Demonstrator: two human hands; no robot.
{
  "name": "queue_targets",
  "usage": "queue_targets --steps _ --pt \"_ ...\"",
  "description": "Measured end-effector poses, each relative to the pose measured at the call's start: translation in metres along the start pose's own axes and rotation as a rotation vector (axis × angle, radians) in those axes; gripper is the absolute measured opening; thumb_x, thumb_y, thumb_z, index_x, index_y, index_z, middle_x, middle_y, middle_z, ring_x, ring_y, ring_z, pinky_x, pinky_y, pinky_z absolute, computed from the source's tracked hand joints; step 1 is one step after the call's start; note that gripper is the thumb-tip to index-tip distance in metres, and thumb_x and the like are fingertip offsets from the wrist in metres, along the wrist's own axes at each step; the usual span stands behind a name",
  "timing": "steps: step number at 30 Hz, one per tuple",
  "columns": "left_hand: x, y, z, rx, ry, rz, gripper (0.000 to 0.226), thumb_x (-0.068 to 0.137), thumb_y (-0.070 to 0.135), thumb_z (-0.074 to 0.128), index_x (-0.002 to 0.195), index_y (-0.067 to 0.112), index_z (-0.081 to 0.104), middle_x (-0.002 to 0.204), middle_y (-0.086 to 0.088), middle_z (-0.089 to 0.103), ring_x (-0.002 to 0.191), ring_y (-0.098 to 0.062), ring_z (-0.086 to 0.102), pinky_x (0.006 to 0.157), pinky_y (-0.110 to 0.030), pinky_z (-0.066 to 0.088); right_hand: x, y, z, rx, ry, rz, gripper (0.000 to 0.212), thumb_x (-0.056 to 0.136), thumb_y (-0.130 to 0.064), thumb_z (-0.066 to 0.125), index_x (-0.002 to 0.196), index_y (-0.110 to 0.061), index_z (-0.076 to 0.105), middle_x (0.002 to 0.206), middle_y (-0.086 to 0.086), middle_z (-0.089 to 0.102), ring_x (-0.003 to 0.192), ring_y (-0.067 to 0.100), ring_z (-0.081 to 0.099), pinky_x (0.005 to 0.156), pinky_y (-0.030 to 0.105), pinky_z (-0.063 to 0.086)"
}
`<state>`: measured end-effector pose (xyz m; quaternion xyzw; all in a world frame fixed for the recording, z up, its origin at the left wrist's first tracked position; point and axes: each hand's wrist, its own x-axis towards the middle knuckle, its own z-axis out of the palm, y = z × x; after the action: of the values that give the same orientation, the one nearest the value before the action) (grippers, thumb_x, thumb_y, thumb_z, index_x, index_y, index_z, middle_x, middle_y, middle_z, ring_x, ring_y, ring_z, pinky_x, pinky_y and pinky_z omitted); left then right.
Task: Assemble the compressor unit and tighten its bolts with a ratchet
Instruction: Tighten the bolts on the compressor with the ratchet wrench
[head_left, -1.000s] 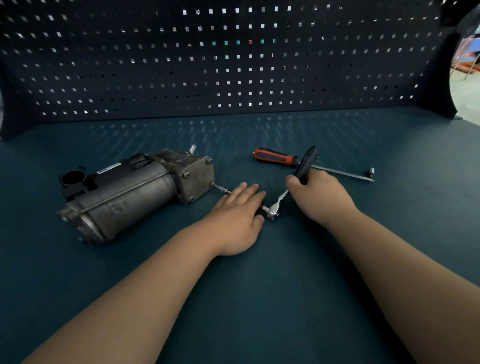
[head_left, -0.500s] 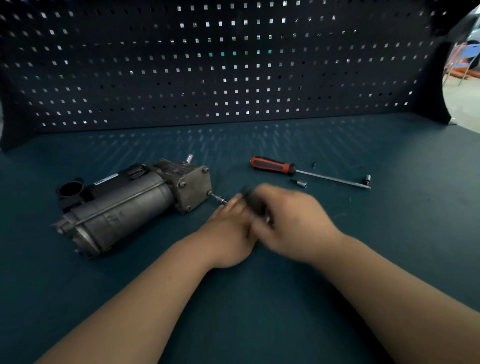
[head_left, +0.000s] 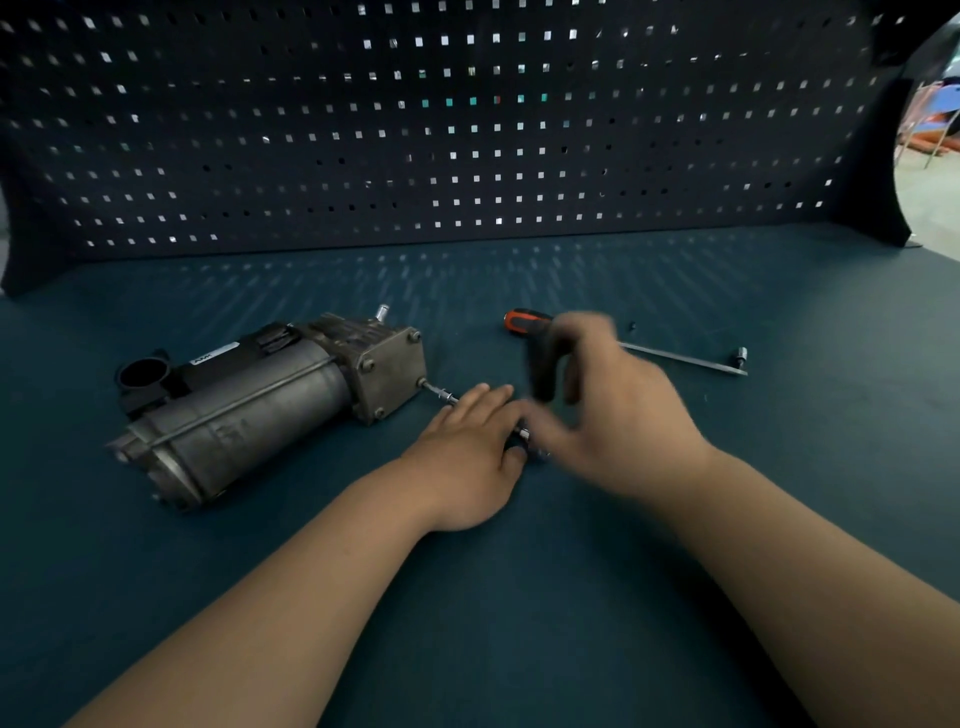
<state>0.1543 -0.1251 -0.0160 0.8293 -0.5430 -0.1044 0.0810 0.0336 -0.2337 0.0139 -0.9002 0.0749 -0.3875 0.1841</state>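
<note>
Ratchet (head_left: 543, 364) handle has swung back up from half a second ago, our right hand (head_left: 618, 415) wrapped around it, blurred. Our left hand (head_left: 470, 457) lies flat, pinning the extension (head_left: 441, 393) onto the compressor (head_left: 270, 400) end-plate bolt; we judge another tightening stroke is underway.

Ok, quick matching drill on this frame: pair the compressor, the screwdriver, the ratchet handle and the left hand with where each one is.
1. compressor
2. screwdriver
3. ratchet handle
4. left hand

a. gripped in the right hand
b. flat over the extension at the corner bolt
c. lying on its side, left of the bench
d. behind the hands, orange and black grip

Pairs: 1-c, 2-d, 3-a, 4-b
</note>
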Motion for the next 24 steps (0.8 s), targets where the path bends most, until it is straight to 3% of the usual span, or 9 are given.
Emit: queue_targets --steps 2,4,6,10,13,16,18,21,24 --pt "-0.006 0.0 -0.006 -0.024 -0.05 0.051 0.046 0.097 0.029 0.039 0.142 0.019 0.04 0.145 -0.004 0.037 0.139 -0.019 0.025 0.116 -0.03 0.018 -0.006 -0.021 0.005 -0.101 -0.076 -0.318 0.03 0.079 -0.036 0.062 0.105 -0.022 0.055 0.089 -0.01 0.062 0.077 0.014 0.061 0.064 0.026 0.045" --pt "-0.013 0.002 -0.01 -0.03 -0.103 0.064 0.043 0.092 0.03 0.041 0.133 0.017 0.048 0.116 0.008 0.045 0.119 -0.011 0.033 0.099 -0.012 0.018 -0.008 -0.031 0.011 -0.115 -0.141 -0.457 0.03 0.086 -0.036 0.054 0.099 -0.011 0.065 0.091 0.003 0.066 0.079 0.025 0.063 0.064 0.035 0.051" --pt "-0.01 0.002 -0.009 -0.003 -0.079 0.063 0.045 0.093 0.03 0.036 0.135 0.018 0.045 0.129 0.007 0.044 0.129 -0.017 0.031 0.105 -0.016 0.018 -0.005 -0.027 0.01 -0.081 -0.139 -0.419 0.031 0.086 -0.037 0.054 0.097 -0.012 0.065 0.09 0.003 0.066 0.079 0.026 0.064 0.065 0.033 0.05" --pt "0.004 0.003 0.0 0.003 0.019 -0.008 0.05 0.101 0.034 0.032 0.15 0.026 0.024 0.162 0.006 0.001 0.148 -0.012 -0.004 0.121 -0.037 0.003 0.012 0.013 0.001 -0.042 0.047 0.149 0.026 0.086 -0.05 0.057 0.091 -0.026 0.047 0.073 -0.016 0.055 0.065 0.014 0.054 0.056 0.029 0.037" --pt "0.005 0.0 0.003 -0.013 0.025 -0.006 0.048 0.101 0.035 0.033 0.148 0.03 0.024 0.162 0.009 -0.003 0.147 -0.009 -0.01 0.12 -0.035 -0.001 0.02 0.05 0.007 0.009 -0.03 0.662 0.034 0.088 -0.057 0.051 0.086 -0.023 0.049 0.073 -0.01 0.053 0.075 0.018 0.056 0.058 0.031 0.034" --pt "0.004 -0.002 0.003 -0.013 0.029 -0.006 0.048 0.102 0.036 0.031 0.149 0.03 0.023 0.162 0.01 -0.004 0.147 -0.009 -0.011 0.118 -0.031 -0.003 0.016 0.062 0.013 0.023 -0.118 0.81 0.038 0.087 -0.058 0.051 0.088 -0.021 0.06 0.075 -0.007 0.058 0.085 0.024 0.059 0.059 0.03 0.036" --pt "0.003 -0.002 0.004 -0.005 0.025 -0.005 0.05 0.103 0.036 0.03 0.151 0.029 0.02 0.162 0.01 -0.003 0.147 -0.009 -0.011 0.117 -0.031 -0.004 0.014 0.055 0.008 0.067 -0.051 0.714 0.035 0.085 -0.057 0.056 0.097 -0.024 0.057 0.081 -0.011 0.057 0.081 0.016 0.056 0.063 0.03 0.037" --pt "0.004 0.001 0.003 0.003 0.03 -0.013 0.049 0.102 0.034 0.031 0.15 0.024 0.026 0.162 0.006 0.004 0.148 -0.013 -0.004 0.12 -0.034 0.002 0.01 0.02 -0.003 0.037 0.093 0.247 0.026 0.08 -0.05 0.062 0.091 -0.03 0.048 0.073 -0.021 0.051 0.065 0.004 0.049 0.057 0.023 0.038" --pt "-0.001 -0.003 -0.001 -0.059 -0.012 0.034 0.043 0.097 0.028 0.043 0.138 0.018 0.044 0.154 -0.006 0.03 0.143 -0.022 0.02 0.118 -0.037 0.018 -0.002 -0.02 0.0 -0.052 -0.107 -0.281 0.025 0.079 -0.041 0.055 0.089 -0.019 0.061 0.082 -0.008 0.061 0.071 0.013 0.057 0.059 0.03 0.048"
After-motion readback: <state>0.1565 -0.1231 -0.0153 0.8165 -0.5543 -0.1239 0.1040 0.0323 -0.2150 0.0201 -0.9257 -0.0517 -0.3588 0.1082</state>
